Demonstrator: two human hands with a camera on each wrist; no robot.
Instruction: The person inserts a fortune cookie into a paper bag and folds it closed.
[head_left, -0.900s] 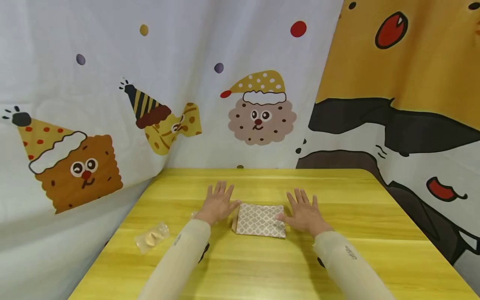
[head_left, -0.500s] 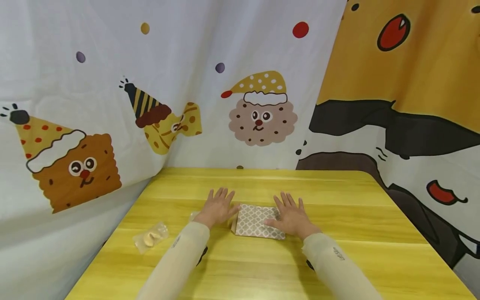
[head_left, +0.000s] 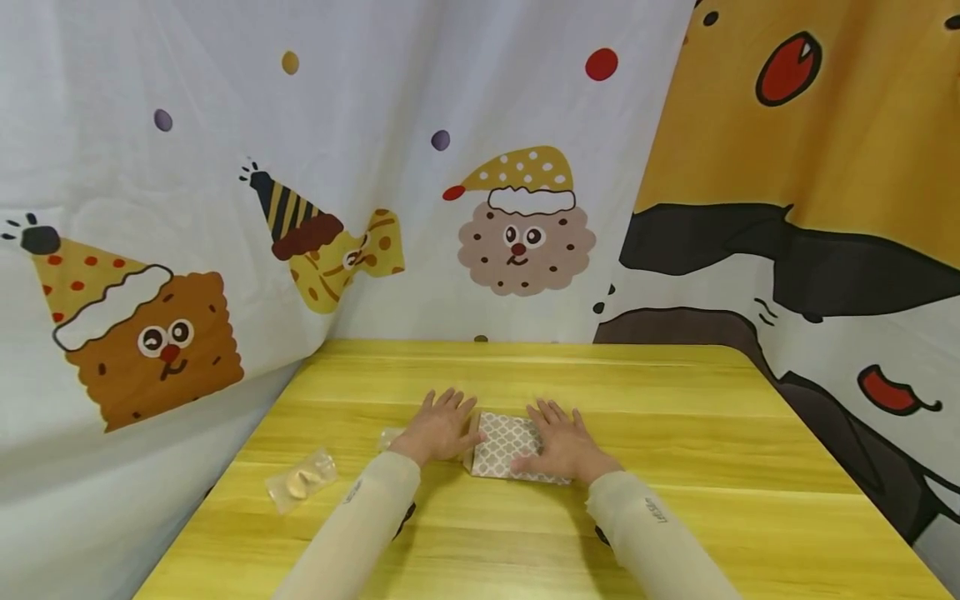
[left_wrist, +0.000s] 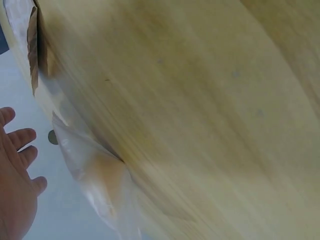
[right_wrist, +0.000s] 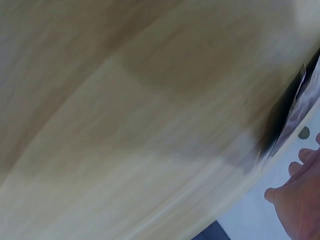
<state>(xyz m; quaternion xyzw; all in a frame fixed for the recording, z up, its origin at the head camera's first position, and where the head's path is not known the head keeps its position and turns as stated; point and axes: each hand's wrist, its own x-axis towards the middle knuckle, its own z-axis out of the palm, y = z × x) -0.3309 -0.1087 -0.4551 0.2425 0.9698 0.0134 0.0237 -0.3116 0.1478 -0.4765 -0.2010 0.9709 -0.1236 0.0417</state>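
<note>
A flat paper packet (head_left: 495,450) with a grey-and-white lattice pattern lies mid-table; its brown edge (left_wrist: 33,52) stands raised in the left wrist view. My left hand (head_left: 441,429) is at its left end, fingers spread, thumb over the near corner. Over the packet's right part extends my right hand (head_left: 562,447), fingers straight, hiding that part; whether it touches is hard to tell. A clear plastic sachet (head_left: 390,436) is mostly hidden behind the left hand. Farther left, another clear sachet (head_left: 302,480) holds something beige.
The yellow wood-grain table (head_left: 495,542) reaches back to a white curtain (head_left: 375,83) printed with cartoon biscuits. A larger yellow and black print (head_left: 810,167) covers the right side of the backdrop.
My right hand has moved left, from the packet's right edge to over its right part. The left hand has shifted slightly nearer and right. Both sachets stay in place.
</note>
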